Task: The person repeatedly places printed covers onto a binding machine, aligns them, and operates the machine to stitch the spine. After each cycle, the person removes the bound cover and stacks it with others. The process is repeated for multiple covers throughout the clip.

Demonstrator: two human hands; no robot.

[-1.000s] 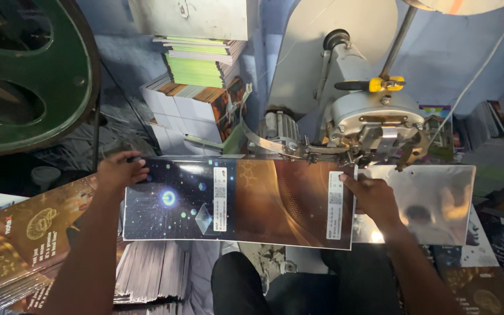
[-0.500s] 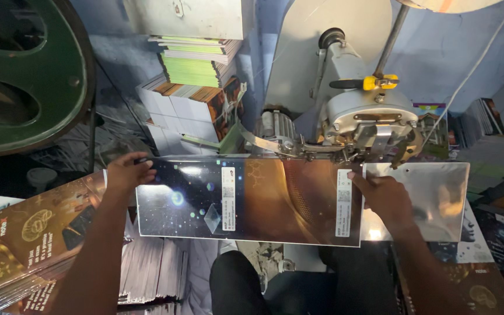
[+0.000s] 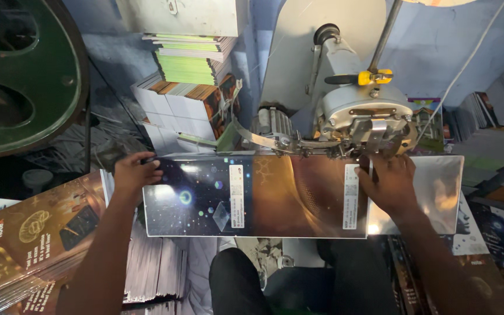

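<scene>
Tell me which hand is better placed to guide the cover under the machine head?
Probably the right hand: it lies on the glossy cover directly below the machine head. The left hand grips the far corner.

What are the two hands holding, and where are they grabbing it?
Both hold one glossy printed cover sheet. The left hand grips its upper left corner; the right hand presses its right end under the machine.

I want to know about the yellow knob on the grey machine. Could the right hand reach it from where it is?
Probably yes. The right hand rests on the glossy dark space-print booklet cover, just below the grey machine head. The yellow knob sits on top of it, with nothing visibly blocking the way up.
</scene>
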